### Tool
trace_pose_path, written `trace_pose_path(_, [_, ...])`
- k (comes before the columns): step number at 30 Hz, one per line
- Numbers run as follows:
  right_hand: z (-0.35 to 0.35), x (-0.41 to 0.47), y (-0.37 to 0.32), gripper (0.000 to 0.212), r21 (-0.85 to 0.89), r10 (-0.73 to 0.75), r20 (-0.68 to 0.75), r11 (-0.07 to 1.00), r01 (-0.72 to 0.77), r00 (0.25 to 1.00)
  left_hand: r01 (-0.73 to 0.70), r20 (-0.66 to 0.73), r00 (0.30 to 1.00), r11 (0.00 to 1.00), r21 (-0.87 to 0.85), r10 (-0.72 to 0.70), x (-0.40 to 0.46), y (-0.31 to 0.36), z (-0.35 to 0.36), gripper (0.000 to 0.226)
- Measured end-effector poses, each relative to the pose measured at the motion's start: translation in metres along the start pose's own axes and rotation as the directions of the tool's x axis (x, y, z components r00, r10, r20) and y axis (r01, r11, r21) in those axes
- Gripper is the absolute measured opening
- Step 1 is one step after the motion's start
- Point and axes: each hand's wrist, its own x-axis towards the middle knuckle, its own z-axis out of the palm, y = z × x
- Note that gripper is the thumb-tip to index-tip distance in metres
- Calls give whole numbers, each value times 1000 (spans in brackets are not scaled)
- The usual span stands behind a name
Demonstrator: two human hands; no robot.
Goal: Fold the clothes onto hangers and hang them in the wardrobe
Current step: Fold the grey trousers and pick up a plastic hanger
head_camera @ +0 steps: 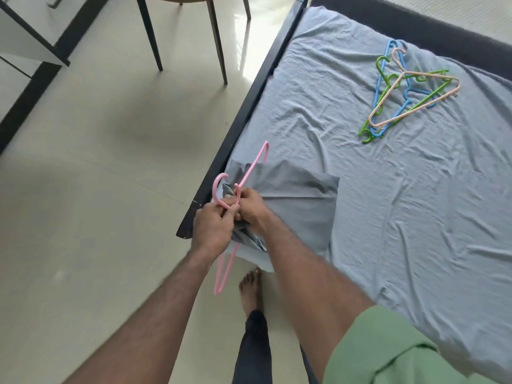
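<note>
A grey garment (pixel 293 195) lies folded at the near left corner of the bed, partly hanging over the edge. A pink hanger (pixel 250 169) is threaded into it, with its hook sticking out to the left and one arm hanging down below the bed edge. My left hand (pixel 213 225) pinches the neck of the pink hanger. My right hand (pixel 250 207) grips the grey cloth right beside the hook. Both hands touch each other at the bed's corner.
A pile of loose hangers (pixel 407 90), blue, green and beige, lies at the far right of the blue bed sheet (pixel 388 203). The black bed frame (pixel 238 128) runs along the left. Chair legs (pixel 151 37) stand on the tiled floor. My bare foot (pixel 250 286) is by the bed.
</note>
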Motion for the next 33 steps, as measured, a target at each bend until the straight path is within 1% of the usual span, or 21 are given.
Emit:
trace_pose_path(2, [-3, 2, 0, 18, 127, 12, -12, 992, -11, 1000, 20, -13, 1000, 999, -41, -20, -1, 6, 7, 27])
trace_pose_path(4, [-7, -1, -1, 7, 176, -7, -7, 984, 8, 1000, 34, -23, 999, 998, -51, -35, 1, 12, 12, 28])
trace_pose_path(5, [-10, -3, 0, 12, 175, -19, -35, 984, 24, 999, 41, -13, 999, 998, -44, -42, 2, 15, 14, 28])
trace_pose_path(7, [-21, -8, 1, 27, 159, -78, -157, 982, 104, 984, 44, 33, 999, 999, -6, -44, 5, 25, 23, 23])
trace_pose_path(8, [-28, -13, 2, 34, 160, -111, -220, 976, 148, 969, 41, 62, 997, 999, 23, -42, 5, 31, 30, 23])
trace_pose_path(10, [-44, -26, 3, 38, 203, -122, -272, 962, 181, 955, 23, 144, 989, 998, 56, -31, 5, 42, 45, 23])
trace_pose_path(12, [-62, -37, 6, 34, 245, -100, -284, 954, 173, 954, -43, 279, 960, 998, 42, 29, 5, 47, 57, 29])
trace_pose_path(14, [-79, -41, 12, 28, 284, -81, -298, 944, 169, 951, -80, 402, 912, 997, -18, 80, 5, 45, 62, 40])
trace_pose_path(15, [-84, -43, 13, 24, 292, -67, -298, 943, 158, 952, -57, 384, 920, 997, -50, 72, 6, 40, 63, 42])
trace_pose_path(16, [-88, -44, 17, 21, 289, -39, -289, 949, 126, 957, -3, 305, 952, 998, -67, 24, 9, 36, 61, 40])
trace_pose_path(17, [-90, -46, 21, 20, 292, 6, -271, 953, 76, 963, 83, 180, 981, 994, -66, -70, 15, 30, 60, 36])
trace_pose_path(18, [-90, -47, 26, 21, 310, 59, -243, 950, 20, 968, 179, 46, 983, 983, -45, -177, 21, 20, 58, 33])
trace_pose_path(19, [-90, -50, 31, 27, 347, 115, -207, 937, -37, 972, 270, -43, 962, 963, -22, -270, 28, 9, 57, 33])
trace_pose_path(20, [-90, -51, 36, 36, 386, 164, -158, 918, -92, 974, 361, -64, 931, 933, -1, -360, 34, -4, 56, 40])
trace_pose_path(22, [-89, -53, 45, 55, 426, 214, -70, 889, -165, 974, 490, 10, 871, 869, 62, -492, 45, -31, 57, 61])
trace_pose_path(23, [-89, -54, 47, 55, 445, 208, -47, 880, -166, 977, 501, 36, 861, 859, 106, -507, 48, -43, 60, 67])
trace_pose_path(24, [-90, -52, 49, 47, 476, 184, -38, 867, -144, 982, 489, 37, 866, 860, 145, -499, 51, -50, 62, 68])
trace_pose_path(26, [-89, -51, 47, 32, 556, 122, -49, 828, -74, 991, 484, 23, 871, 863, 144, -491, 54, -55, 65, 63])
trace_pose_path(29, [-93, -44, 44, 31, 625, 57, -120, 780, 31, 991, 550, 80, 834, 834, -49, -545, 60, -58, 73, 64])
trace_pose_path(30, [-95, -42, 41, 32, 634, 48, -151, 771, 60, 987, 561, 92, 827, 823, -83, -554, 62, -61, 77, 62])
trace_pose_path(33, [-101, -39, 31, 40, 641, 27, -221, 757, 124, 975, 549, 97, 835, 830, -99, -541, 59, -56, 77, 35])
